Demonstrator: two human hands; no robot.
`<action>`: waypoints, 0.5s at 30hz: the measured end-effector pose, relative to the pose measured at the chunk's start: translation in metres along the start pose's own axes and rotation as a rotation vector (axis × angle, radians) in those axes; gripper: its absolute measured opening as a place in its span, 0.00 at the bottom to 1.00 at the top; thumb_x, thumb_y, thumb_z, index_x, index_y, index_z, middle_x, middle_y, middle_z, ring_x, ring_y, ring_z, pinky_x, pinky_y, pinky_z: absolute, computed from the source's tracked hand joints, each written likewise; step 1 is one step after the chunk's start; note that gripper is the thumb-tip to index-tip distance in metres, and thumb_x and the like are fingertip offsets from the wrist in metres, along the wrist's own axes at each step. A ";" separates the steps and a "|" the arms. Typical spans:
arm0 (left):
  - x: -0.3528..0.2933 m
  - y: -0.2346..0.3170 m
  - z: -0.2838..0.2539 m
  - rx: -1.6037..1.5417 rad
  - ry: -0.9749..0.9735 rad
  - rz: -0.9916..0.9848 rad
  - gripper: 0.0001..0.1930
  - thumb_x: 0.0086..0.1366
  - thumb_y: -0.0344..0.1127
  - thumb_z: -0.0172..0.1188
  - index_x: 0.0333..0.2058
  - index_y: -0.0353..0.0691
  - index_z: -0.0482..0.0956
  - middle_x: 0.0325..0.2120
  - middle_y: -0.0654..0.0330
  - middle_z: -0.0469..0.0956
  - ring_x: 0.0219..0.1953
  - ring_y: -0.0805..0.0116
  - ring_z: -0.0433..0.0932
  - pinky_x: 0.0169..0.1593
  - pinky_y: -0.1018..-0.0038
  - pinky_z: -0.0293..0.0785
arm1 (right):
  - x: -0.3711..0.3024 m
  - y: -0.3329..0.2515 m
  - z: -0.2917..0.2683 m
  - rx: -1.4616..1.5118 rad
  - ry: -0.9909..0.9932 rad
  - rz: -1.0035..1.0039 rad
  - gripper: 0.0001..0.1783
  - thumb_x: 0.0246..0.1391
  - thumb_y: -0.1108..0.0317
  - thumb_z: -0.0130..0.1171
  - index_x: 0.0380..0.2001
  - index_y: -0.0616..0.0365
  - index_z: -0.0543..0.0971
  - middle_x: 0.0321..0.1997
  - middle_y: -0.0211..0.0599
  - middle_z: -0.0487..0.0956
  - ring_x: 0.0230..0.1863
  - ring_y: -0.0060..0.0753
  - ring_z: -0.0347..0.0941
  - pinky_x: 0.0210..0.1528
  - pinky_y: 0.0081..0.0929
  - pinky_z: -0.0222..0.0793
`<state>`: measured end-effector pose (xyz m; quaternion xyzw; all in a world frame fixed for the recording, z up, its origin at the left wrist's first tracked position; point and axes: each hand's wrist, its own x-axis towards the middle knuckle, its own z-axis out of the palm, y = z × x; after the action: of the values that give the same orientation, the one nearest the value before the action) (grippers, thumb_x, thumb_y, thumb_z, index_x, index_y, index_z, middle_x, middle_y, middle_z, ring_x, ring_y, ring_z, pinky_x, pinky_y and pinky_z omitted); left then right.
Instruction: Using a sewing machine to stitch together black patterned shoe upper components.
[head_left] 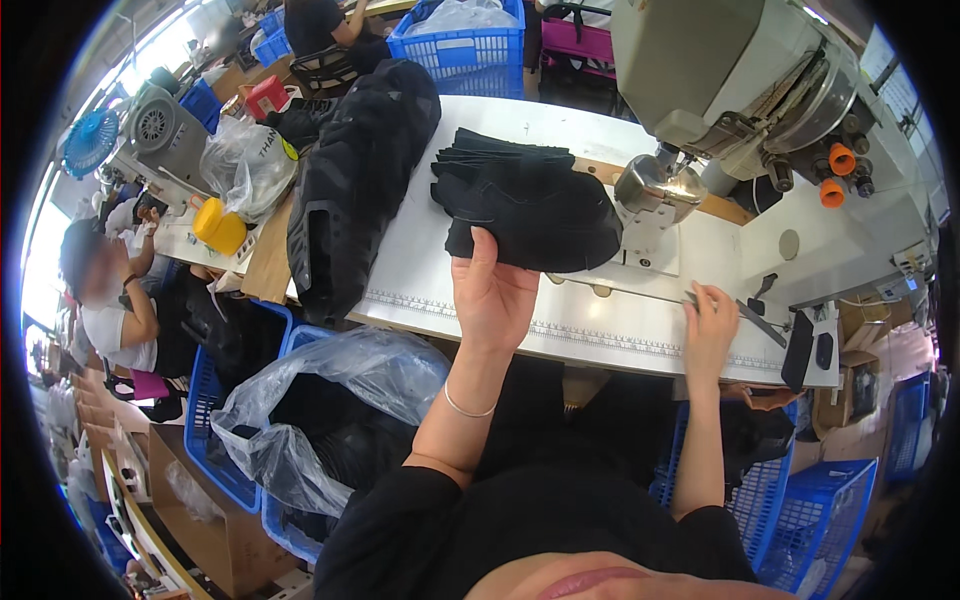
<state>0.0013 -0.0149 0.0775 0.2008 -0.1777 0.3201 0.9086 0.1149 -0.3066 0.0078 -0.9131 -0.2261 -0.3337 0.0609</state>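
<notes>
My left hand (495,300) is closed on the near edge of a stack of black fabric pieces (535,215), its thumb on top and its palm turned up. Rounded at the right, the pieces fan out in several layers at the far left. They are held over the white worktable (440,290), left of the machine's shiny metal head (660,190). My right hand (712,325) lies palm down at the table's near right part, fingers stretched and slightly apart. A small grey tip shows beside its thumb; what it belongs to is unclear. Right of this hand lies a dark curved strip (765,325).
A large sewing machine (720,80) rises at the right. Black material (365,180) is heaped along the table's left side. Below stands a blue crate (285,530) with a plastic-lined load; more blue crates (820,510) are at the right. A person (120,300) sits at the far left.
</notes>
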 end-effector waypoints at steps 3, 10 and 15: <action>-0.011 -0.002 0.005 0.079 0.060 -0.023 0.21 0.79 0.40 0.52 0.66 0.39 0.68 0.64 0.56 0.74 0.65 0.59 0.75 0.69 0.57 0.73 | 0.041 -0.057 -0.070 0.836 0.003 -0.006 0.20 0.60 0.71 0.64 0.56 0.60 0.82 0.53 0.42 0.82 0.54 0.45 0.76 0.60 0.39 0.70; -0.042 -0.035 0.018 0.160 0.088 -0.119 0.20 0.75 0.30 0.59 0.63 0.38 0.70 0.60 0.57 0.76 0.61 0.61 0.77 0.67 0.60 0.74 | 0.122 -0.098 -0.090 1.145 -0.158 -0.147 0.16 0.58 0.60 0.69 0.41 0.62 0.85 0.44 0.40 0.83 0.48 0.40 0.77 0.53 0.33 0.69; -0.048 -0.053 0.025 0.296 0.137 -0.154 0.27 0.65 0.19 0.66 0.62 0.36 0.72 0.58 0.57 0.77 0.59 0.63 0.77 0.66 0.64 0.71 | 0.106 -0.092 -0.088 1.620 -0.432 0.090 0.17 0.63 0.60 0.68 0.33 0.66 0.84 0.31 0.29 0.79 0.37 0.21 0.72 0.43 0.24 0.67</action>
<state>-0.0038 -0.0891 0.0643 0.3229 -0.0502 0.2854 0.9010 0.0941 -0.2084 0.1392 -0.6390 -0.3657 0.1169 0.6665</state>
